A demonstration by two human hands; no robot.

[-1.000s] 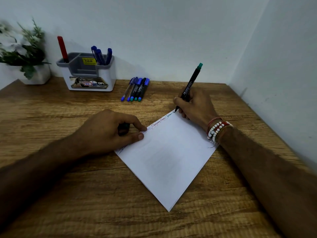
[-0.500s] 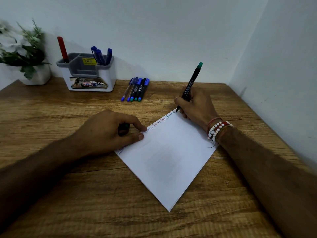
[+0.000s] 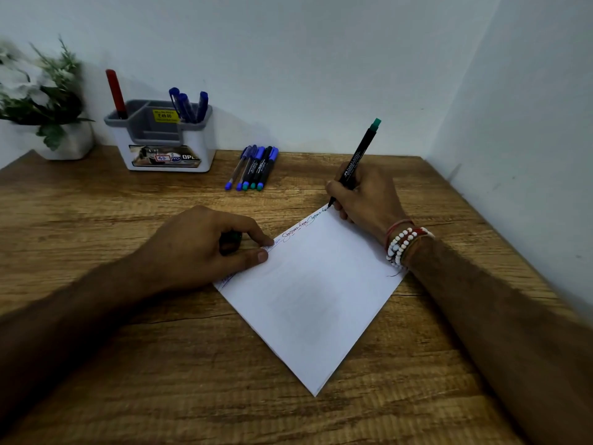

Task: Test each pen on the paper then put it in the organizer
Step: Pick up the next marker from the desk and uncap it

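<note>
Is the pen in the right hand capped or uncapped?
Uncapped. The pen has its bare dark tip on the paper, by fresh green writing at the top edge. The left hand seems to hold a dark cap.

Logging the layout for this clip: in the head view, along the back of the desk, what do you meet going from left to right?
Potted plant → red pen standing in the organizer → three blue pens in its right compartment → loose pens lying on the desk → green-capped pen held in the right hand.
</note>
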